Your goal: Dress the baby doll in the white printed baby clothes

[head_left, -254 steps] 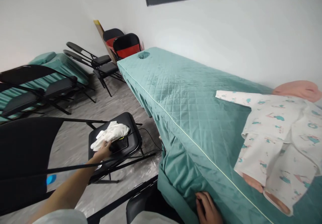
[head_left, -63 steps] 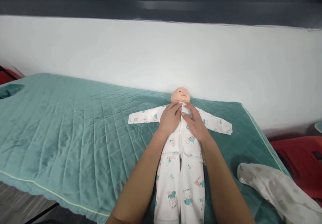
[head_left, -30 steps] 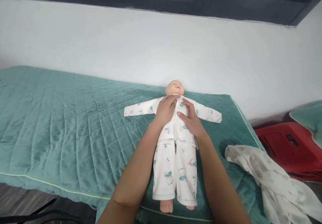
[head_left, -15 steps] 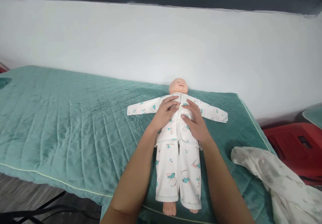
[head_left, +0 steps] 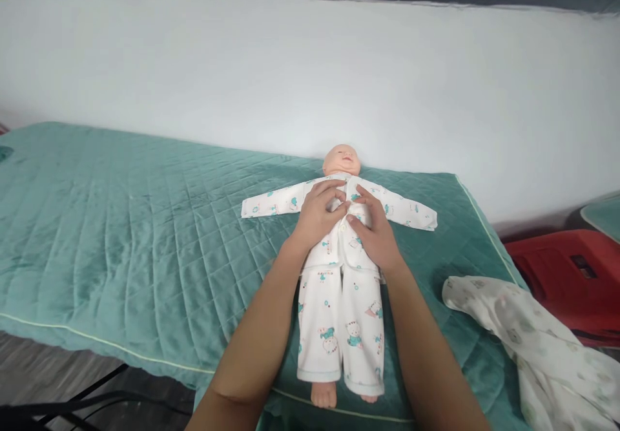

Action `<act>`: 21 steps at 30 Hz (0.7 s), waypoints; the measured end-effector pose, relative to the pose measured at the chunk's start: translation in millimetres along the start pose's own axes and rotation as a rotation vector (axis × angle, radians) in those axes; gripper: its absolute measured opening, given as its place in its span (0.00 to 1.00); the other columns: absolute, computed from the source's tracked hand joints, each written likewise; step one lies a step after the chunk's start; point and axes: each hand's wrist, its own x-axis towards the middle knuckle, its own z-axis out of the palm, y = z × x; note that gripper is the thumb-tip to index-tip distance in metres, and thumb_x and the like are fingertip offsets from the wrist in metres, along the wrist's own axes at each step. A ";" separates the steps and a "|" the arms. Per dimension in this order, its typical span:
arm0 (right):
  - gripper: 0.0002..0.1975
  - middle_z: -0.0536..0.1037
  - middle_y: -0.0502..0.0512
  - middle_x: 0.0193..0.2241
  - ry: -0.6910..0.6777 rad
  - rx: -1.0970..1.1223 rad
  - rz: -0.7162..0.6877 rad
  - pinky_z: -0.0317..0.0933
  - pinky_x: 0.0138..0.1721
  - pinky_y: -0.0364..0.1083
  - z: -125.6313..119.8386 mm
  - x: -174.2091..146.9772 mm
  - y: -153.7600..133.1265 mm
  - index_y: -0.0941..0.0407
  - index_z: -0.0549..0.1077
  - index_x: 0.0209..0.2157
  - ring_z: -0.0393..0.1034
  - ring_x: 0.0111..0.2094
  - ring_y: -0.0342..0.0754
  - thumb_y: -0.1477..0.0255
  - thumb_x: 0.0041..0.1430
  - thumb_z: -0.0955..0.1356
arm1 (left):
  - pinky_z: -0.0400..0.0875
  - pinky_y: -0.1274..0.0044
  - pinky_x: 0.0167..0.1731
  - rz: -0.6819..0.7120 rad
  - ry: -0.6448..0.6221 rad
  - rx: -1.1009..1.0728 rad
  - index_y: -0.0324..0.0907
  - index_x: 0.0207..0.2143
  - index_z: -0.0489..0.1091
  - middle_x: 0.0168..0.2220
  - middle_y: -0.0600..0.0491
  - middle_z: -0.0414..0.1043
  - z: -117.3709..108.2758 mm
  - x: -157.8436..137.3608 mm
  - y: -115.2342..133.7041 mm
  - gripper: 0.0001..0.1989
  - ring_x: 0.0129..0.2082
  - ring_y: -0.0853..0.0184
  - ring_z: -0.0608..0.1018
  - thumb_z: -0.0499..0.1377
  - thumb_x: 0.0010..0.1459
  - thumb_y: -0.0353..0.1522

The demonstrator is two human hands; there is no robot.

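Note:
A baby doll (head_left: 341, 159) lies on its back, head toward the wall and arms stretched out sideways. It wears a white pajama top (head_left: 329, 247) with teal and pink prints and matching pajama pants (head_left: 320, 327); bare feet show below the cuffs. My left hand (head_left: 321, 214) rests on one half of the top's chest, fingers spread. On the other half lies my right hand (head_left: 372, 229), its fingers apart and slightly bent. A button shows between the hands along the front edge; the fingers partly hide the rest of it.
A green quilted cover (head_left: 145, 243) lies over the bed, which meets a white wall (head_left: 290, 69). At the right a crumpled white printed cloth (head_left: 527, 334) hangs near the edge. Beyond it stands a red chair (head_left: 557, 269). Black cables or legs (head_left: 97, 399) show at lower left.
The view has tilted slightly, so everything sits a little higher. Both hands stay on the chest of the pajama top, with only small finger shifts.

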 end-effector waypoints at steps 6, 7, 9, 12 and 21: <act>0.21 0.56 0.52 0.70 -0.110 0.156 0.041 0.49 0.70 0.59 -7.3 2.1 11.4 0.47 0.65 0.53 0.49 0.71 0.51 0.60 0.60 0.70 | 0.58 0.63 0.68 0.020 -0.250 -0.078 0.45 0.31 0.75 0.64 0.53 0.67 -20.4 -5.4 -2.5 0.13 0.67 0.61 0.64 0.55 0.66 0.38; 0.23 0.54 0.51 0.71 -0.135 0.151 0.034 0.49 0.70 0.59 -9.0 2.4 13.1 0.46 0.64 0.54 0.48 0.71 0.51 0.59 0.60 0.71 | 0.57 0.62 0.68 0.020 -0.304 -0.088 0.46 0.34 0.77 0.65 0.54 0.65 -24.8 -5.7 -4.2 0.11 0.69 0.60 0.61 0.56 0.66 0.38; 0.27 0.53 0.51 0.71 -0.165 0.113 0.009 0.46 0.71 0.60 -11.9 2.6 15.0 0.45 0.64 0.57 0.45 0.72 0.52 0.59 0.59 0.72 | 0.55 0.61 0.69 0.019 -0.402 -0.106 0.48 0.38 0.78 0.68 0.56 0.61 -33.1 -6.4 -7.9 0.10 0.72 0.60 0.55 0.57 0.65 0.38; 0.29 0.53 0.51 0.71 -0.175 0.059 -0.026 0.42 0.72 0.61 -14.0 2.3 14.5 0.44 0.64 0.60 0.44 0.72 0.53 0.58 0.59 0.72 | 0.54 0.59 0.69 0.020 -0.459 -0.129 0.51 0.41 0.79 0.69 0.58 0.59 -41.3 -9.5 -11.6 0.09 0.73 0.60 0.52 0.59 0.64 0.39; 0.31 0.52 0.52 0.71 -0.203 0.012 -0.050 0.40 0.72 0.61 -14.9 3.7 14.1 0.44 0.63 0.62 0.42 0.73 0.54 0.57 0.59 0.72 | 0.61 0.59 0.66 -0.040 -0.429 -0.236 0.53 0.42 0.80 0.69 0.59 0.58 -42.7 -19.5 -12.6 0.08 0.74 0.58 0.49 0.62 0.62 0.37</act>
